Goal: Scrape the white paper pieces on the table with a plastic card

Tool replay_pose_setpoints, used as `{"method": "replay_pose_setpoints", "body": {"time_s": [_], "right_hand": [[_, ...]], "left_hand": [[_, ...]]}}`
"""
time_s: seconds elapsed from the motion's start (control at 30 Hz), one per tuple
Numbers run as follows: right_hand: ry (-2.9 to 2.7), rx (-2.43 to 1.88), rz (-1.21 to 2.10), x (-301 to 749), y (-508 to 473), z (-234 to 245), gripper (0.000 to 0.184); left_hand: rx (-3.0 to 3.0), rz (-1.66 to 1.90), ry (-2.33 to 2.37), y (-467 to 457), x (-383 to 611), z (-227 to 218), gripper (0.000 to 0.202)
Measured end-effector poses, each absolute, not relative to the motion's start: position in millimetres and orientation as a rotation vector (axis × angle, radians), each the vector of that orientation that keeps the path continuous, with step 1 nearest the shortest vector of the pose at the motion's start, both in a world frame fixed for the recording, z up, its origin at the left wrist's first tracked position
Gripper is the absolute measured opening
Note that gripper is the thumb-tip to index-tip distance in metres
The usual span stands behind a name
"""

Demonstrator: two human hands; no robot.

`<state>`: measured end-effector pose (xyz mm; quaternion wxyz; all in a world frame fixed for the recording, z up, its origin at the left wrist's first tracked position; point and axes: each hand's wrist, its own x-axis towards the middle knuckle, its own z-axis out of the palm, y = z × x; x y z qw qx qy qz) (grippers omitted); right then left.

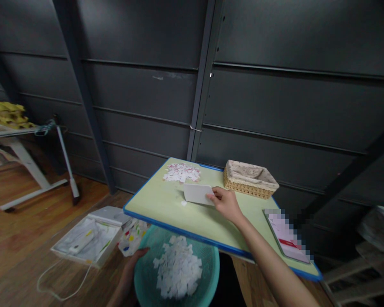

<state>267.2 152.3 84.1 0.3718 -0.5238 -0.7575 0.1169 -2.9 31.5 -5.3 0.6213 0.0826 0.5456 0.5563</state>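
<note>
My right hand (225,204) pinches one end of a flat white card (196,194), held on edge over the pale green table (153,200). A single small white scrap (184,203) lies by the card's lower left corner. Farther back sits a pile of small paper pieces (181,172), white with some reddish marks. Below the table's front edge, my left hand (137,258) grips the left rim of a teal plastic basin (213,273). Many white paper pieces (178,268) are heaped inside it.
A cloth-lined wicker basket (251,186) stands at the table's back right. A tablet-like panel (286,238), partly pixelated, lies at the right edge. On the floor at left are an open white box (88,241), a cable and a patterned bag (132,236). A dark panelled wall rises behind.
</note>
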Motion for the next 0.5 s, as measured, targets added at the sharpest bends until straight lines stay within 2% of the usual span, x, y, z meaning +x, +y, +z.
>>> {"method": "replay_pose_setpoints", "body": {"time_s": [0.27,0.5], "right_hand": [[-1.956,-1.404,0.128,275.6,151.8,85.7,0.021],[-2.003,-1.378,0.157,270.0,148.6,84.2,0.021]], "left_hand": [[0.139,1.239,1.242,30.4,-1.1,0.6,0.038],[0.148,1.202,1.228,31.1,-0.1,-2.9,0.050]]}}
